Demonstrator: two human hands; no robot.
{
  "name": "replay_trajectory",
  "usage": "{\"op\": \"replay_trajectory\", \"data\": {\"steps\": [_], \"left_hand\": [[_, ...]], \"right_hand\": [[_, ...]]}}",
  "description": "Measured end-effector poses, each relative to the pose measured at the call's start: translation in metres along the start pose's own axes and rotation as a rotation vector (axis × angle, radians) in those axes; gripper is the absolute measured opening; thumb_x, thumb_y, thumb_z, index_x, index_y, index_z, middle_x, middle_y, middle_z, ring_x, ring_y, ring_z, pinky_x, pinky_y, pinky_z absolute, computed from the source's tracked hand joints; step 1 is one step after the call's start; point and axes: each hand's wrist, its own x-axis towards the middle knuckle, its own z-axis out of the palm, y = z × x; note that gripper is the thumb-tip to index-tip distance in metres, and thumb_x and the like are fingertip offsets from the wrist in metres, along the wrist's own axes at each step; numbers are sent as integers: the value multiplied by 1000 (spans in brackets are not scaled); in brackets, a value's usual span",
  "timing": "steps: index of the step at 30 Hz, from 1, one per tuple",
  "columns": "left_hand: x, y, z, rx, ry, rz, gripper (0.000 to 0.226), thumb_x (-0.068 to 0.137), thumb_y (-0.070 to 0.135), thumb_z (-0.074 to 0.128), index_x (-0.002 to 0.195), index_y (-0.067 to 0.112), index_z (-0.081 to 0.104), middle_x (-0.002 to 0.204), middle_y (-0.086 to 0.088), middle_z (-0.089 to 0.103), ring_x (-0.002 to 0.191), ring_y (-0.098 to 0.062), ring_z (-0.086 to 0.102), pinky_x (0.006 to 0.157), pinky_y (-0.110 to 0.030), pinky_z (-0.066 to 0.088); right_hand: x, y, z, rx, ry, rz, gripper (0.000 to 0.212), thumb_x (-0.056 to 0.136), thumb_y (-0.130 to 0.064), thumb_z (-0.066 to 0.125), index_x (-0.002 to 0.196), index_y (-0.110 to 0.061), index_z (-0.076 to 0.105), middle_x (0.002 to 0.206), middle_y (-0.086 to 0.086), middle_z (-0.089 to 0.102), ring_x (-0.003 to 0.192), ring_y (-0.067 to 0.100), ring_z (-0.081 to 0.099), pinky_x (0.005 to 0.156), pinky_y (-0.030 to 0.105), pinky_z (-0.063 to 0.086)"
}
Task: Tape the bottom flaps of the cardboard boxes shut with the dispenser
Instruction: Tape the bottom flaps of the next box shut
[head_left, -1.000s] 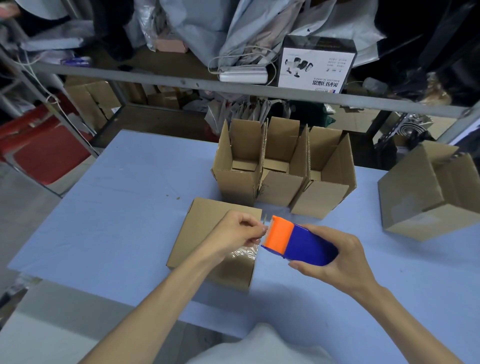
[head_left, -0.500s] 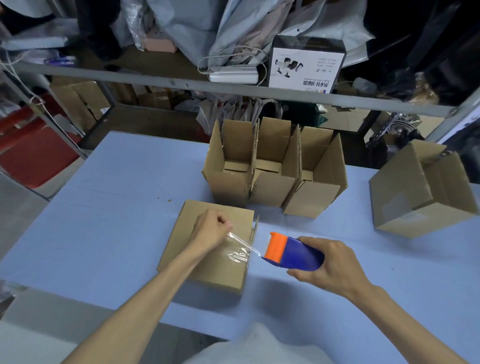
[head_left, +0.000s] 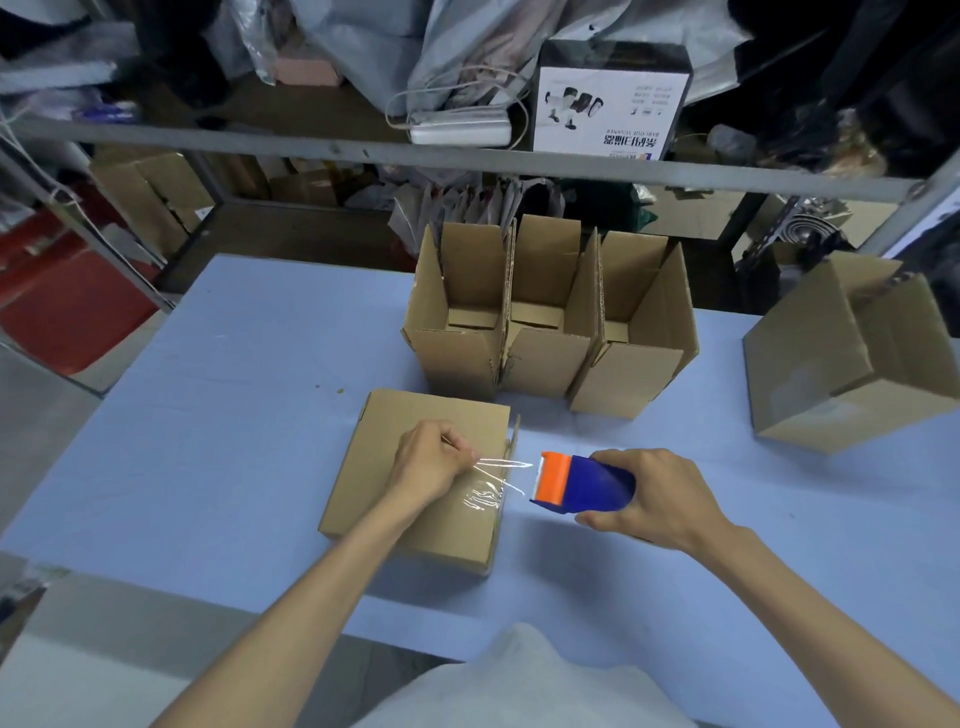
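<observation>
**Over the near box (head_left: 415, 410), tape (head_left: 493, 480) drawn taut**

Near the front of the desk (head_left: 234, 415), the box lay upturned with its bottom flaps closed and facing up, ready for sealing. The left hand (head_left: 431, 460) pinched the free end of the clear tape over the flaps, likely to anchor it. The right hand (head_left: 654, 499), curled round the blue-and-orange dispenser (head_left: 582, 486), held it just beside the box's right edge so the strip ran tight. Behind stood three open boxes (head_left: 550, 332); a tipped box (head_left: 841, 358) lay well apart at right

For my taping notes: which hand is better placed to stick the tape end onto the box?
Likely the left hand: it pinches the tape over the box; the right hand grips the dispenser.
</observation>
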Motion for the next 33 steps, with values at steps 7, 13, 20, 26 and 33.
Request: {"op": "replay_trajectory", "data": {"steps": [7,13,20,26,33], "left_hand": [[-1,-5,8,109,71,90,14,76,10,72,64,12,66,72,2,71,79,-18,66,68,-26,50],[2,-8,10,203,54,130,21,76,13,74,61,6,62,52,6,60,75,-18,66,64,-25,47],[6,-7,19,296,37,54,22,84,26,67,76,8,58,90,-10,66,89,-32,59,76,-37,51],[8,-14,10,295,123,-15,71,68,43,84,110,7,40,99,-13,62,95,-37,57,71,-38,42],[4,-15,14,234,-6,389,28,77,5,75,93,20,58,84,9,52,71,-7,51,68,-20,42]], "right_hand": [[10,2,6,-38,-39,-21,64,64,-66,72,115,-29,58,103,-12,69,90,12,62,64,17,45],[16,2,10,-64,-45,-20,64,64,-67,71,114,-29,58,101,-11,69,89,13,62,63,18,46],[26,2,12,-108,-46,-18,59,62,-66,68,107,-28,61,95,-10,70,80,12,60,56,19,41],[31,0,15,-103,-83,-28,71,64,-67,70,122,-27,57,110,-8,68,96,14,61,62,20,39],[38,-6,21,-130,-144,-30,71,64,-68,70,119,-25,57,110,-6,68,97,16,61,65,22,45]]}}
